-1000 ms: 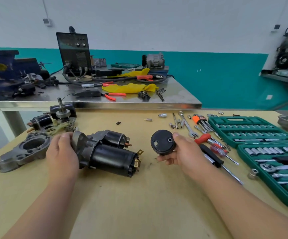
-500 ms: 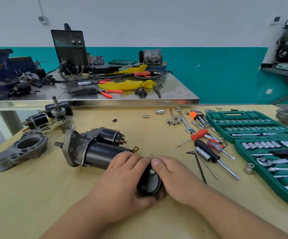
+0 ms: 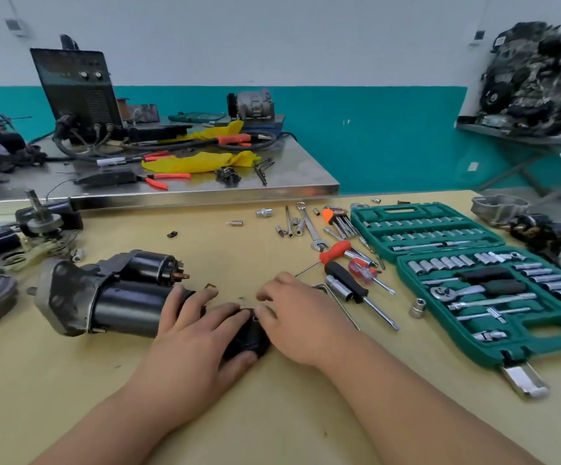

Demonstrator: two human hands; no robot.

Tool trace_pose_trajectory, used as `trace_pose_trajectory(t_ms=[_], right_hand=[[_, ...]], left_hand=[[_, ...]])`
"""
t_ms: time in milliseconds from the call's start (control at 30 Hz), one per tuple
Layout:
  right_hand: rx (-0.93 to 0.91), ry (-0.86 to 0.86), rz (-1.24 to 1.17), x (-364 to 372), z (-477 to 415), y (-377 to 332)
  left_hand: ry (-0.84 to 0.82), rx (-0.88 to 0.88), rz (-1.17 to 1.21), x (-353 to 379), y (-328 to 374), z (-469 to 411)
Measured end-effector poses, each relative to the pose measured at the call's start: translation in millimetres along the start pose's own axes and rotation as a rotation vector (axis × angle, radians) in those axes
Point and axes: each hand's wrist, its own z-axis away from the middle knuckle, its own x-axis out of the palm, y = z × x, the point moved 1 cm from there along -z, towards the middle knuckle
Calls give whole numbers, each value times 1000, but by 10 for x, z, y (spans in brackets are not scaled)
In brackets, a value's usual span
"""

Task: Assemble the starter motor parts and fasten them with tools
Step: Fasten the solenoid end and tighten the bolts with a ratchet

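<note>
Bringing the black cap [image 3: 248, 337] down from where our right hand [image 3: 299, 320] held it up a second ago, we now have it at the rear end of the starter motor [image 3: 111, 293], low on the wooden table [image 3: 272, 414]; the joint is hidden. Our left hand [image 3: 185, 333] has left the motor's nose and curls over the cap, thumb beneath, while the right's bent fingers pinch its far edge. Seating seems underway, with fastening still to come. The open green case [image 3: 547, 333] holds rows of sockets [image 3: 440, 263] and a ratchet [image 3: 440, 292].
</note>
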Motion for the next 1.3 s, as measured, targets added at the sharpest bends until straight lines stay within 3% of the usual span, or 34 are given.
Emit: trace_pose_trajectory(t_ms=[100, 167, 233, 467, 900, 1100, 1300], right_hand=[[243, 238, 185, -206, -160, 400], [509, 157, 272, -274, -203, 666], [631, -19, 256, -212, -203, 774], [386, -28, 285, 149, -167, 435], [506, 13, 297, -5, -770, 883], [303, 49, 303, 158, -782, 695], [323, 42, 284, 135, -762, 683]], left_hand=[[-38, 35, 8, 1, 92, -77], [-93, 38, 51, 18, 171, -141], [-145, -11, 148, 54, 256, -238], [-114, -177, 372, 333, 248, -484], [-72, -267, 416, 615, 213, -790], [-69, -280, 422, 655, 185, -788], [-78, -290, 447, 660, 181, -775]])
